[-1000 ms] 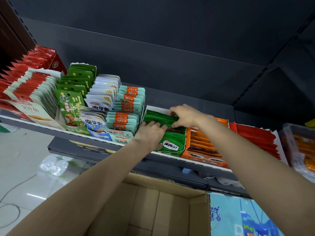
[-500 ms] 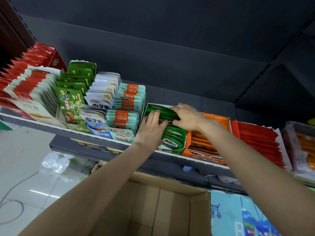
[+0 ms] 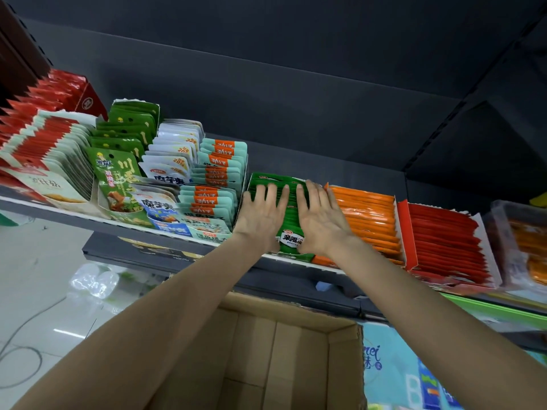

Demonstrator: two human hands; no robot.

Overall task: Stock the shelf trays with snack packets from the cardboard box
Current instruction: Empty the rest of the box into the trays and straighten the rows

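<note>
Both hands flat on the green packets in a shelf tray.

The left hand (image 3: 262,216) and right hand (image 3: 321,220) lie side by side, palms down with fingers straight and spread, pressing on the row of green snack packets (image 3: 291,232) and gripping nothing. These packets stand packed in a tray (image 3: 296,257) near the front edge of the shelf (image 3: 97,224), just past picture centre toward 12 o'clock. Touching that tray at 3 o'clock is a tray of orange packets (image 3: 367,217), then red packets (image 3: 444,241) further the same way. At 9 o'clock of the hands stand teal-and-orange packets (image 3: 213,184), white and blue packets (image 3: 168,173) and taller green pouches (image 3: 118,170). The open cardboard box (image 3: 266,350) sits below the forearms at 6 o'clock; the part of its inside that shows is bare cardboard.
</note>
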